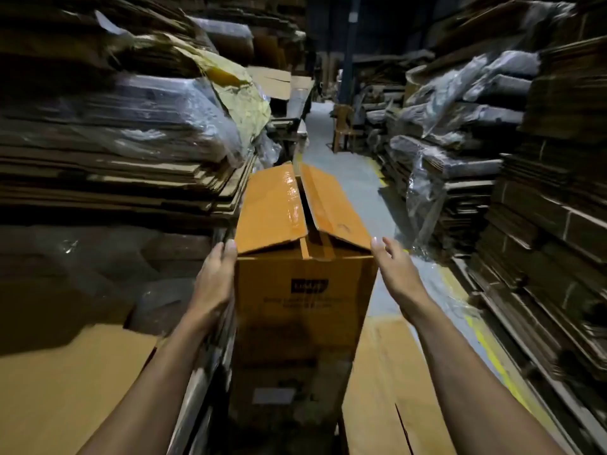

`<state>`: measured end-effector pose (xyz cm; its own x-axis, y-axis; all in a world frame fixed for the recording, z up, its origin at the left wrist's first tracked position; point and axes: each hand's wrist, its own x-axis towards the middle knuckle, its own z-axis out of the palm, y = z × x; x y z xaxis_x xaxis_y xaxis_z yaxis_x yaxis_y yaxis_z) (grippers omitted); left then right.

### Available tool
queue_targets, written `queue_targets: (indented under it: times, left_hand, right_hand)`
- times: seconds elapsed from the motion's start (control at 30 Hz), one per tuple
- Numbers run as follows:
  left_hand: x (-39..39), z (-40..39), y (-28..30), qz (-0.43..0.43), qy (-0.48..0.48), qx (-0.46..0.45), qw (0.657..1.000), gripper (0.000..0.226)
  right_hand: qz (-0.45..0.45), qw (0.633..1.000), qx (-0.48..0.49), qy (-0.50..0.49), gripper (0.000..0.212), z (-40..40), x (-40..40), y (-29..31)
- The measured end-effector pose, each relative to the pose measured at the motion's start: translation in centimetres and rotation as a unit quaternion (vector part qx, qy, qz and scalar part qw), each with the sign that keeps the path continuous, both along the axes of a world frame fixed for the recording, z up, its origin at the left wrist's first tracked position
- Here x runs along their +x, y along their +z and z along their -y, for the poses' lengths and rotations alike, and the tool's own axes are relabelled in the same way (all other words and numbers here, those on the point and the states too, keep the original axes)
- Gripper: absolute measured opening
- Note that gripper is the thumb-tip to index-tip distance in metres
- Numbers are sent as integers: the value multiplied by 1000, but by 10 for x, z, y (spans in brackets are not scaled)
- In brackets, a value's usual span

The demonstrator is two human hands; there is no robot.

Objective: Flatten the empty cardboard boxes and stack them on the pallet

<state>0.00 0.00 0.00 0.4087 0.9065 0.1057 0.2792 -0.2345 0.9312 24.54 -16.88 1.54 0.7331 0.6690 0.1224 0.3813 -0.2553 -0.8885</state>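
Observation:
A tall brown cardboard box (302,300) stands upright in front of me, with a dark printed logo on its near face. Its two taped top flaps are half raised and split along the middle. My left hand (215,284) lies flat against the box's left side at the top corner, fingers pressed to it. My right hand (399,272) hovers just beside the top right corner with fingers spread, fingertips near the right flap's edge and holding nothing. Flattened cardboard sheets (391,382) lie on the floor to the right of the box.
High stacks of flattened cardboard (108,178), some wrapped in plastic, wall the left side. More stacks (545,198) line the right. A narrow grey floor aisle (348,172) with a yellow line runs ahead to a wooden chair (343,126). A flat cardboard sheet (65,382) lies lower left.

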Motion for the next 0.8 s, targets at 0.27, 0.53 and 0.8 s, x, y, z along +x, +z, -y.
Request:
queue_targets:
  times: [0.27, 0.53, 0.8]
  left_hand:
    - [53, -87, 29, 8, -87, -199, 976, 72]
    - [82, -114, 41, 30, -87, -336, 937, 36]
    - [84, -111, 30, 64, -60, -347, 934, 46]
  right_hand:
    - [-74, 985, -136, 71, 87, -81, 49, 45]
    - [-236, 949, -165, 130, 65, -118, 78, 38]
    - [-252, 955, -130, 92, 36, -111, 70, 28]
